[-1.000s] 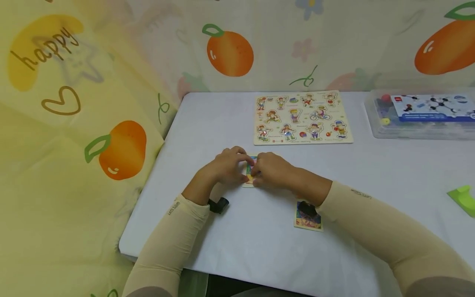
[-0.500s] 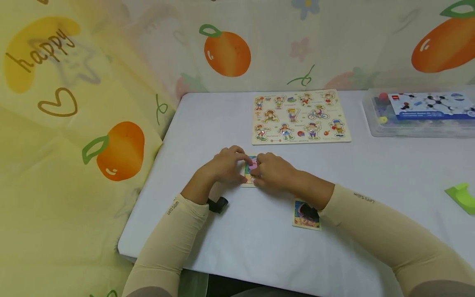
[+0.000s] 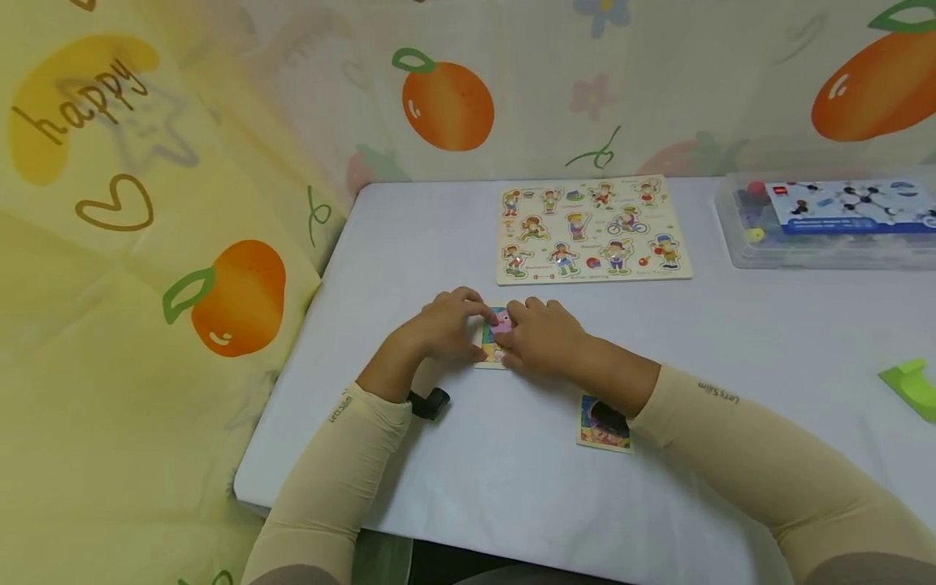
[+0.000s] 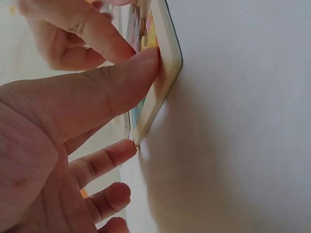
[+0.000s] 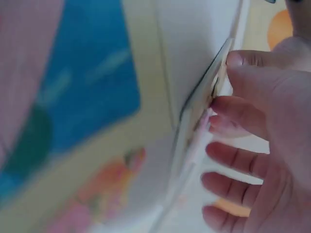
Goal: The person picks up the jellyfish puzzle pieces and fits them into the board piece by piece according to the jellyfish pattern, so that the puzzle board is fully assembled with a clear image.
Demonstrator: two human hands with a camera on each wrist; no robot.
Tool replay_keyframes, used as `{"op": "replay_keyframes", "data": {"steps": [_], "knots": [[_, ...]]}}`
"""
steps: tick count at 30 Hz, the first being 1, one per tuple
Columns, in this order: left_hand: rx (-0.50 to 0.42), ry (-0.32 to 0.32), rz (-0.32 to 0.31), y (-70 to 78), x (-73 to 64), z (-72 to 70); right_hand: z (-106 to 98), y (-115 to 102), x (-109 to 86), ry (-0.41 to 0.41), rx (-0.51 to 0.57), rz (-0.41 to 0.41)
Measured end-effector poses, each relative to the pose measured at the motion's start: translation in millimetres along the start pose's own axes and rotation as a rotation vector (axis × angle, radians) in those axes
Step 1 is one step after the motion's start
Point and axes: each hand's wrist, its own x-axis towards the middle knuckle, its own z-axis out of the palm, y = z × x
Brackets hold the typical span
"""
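Between the two hands a small jigsaw puzzle [image 3: 492, 335] with a pink cartoon face lies on the white table. My left hand [image 3: 449, 327] holds it from the left. In the left wrist view, the thumb presses its pale wooden border [image 4: 168, 63] and another fingertip meets a corner. My right hand [image 3: 544, 337] bends over the puzzle's right side, covering much of it. Its thumb and index fingertips [image 5: 221, 104] come together around a puzzle piece [image 5: 215, 86], largely hidden by the fingers.
A second small puzzle [image 3: 604, 439] lies under the right wrist, partly covered by a black wrist camera. Behind the hands is a larger picture board [image 3: 592, 231] of sporting figures. A clear plastic box [image 3: 841, 252] sits at the back right, and a green plastic piece [image 3: 914, 390] near the right edge.
The right fingers have shifted slightly up and right, so more of the pink face shows. The left hand has kept its place on the puzzle.
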Motion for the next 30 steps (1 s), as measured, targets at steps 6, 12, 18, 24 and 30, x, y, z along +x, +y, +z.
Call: {"op": "replay_keyframes", "data": {"steps": [6, 12, 18, 24, 30], "knots": [[-0.01, 0.011, -0.007, 4.2, 2.6, 0.4, -9.0, 8.5, -7.5, -0.075, -0.039, 0.013], [-0.033, 0.024, 0.011, 10.1, 4.2, -0.2, -20.6, 43.8, -37.3, -0.16, 0.196, 0.18], [-0.045, 0.032, 0.018, 10.6, 8.0, 3.2, -10.2, 61.0, -61.2, -0.266, 0.351, 0.271], [0.033, 0.028, -0.002, 23.2, 7.6, 1.9, 1.5, 53.7, -74.3, -0.192, 0.425, 0.253], [0.112, 0.039, 0.024, 38.2, 6.1, 5.9, 3.4, 45.7, -83.9, -0.152, 0.43, 0.283]]}}
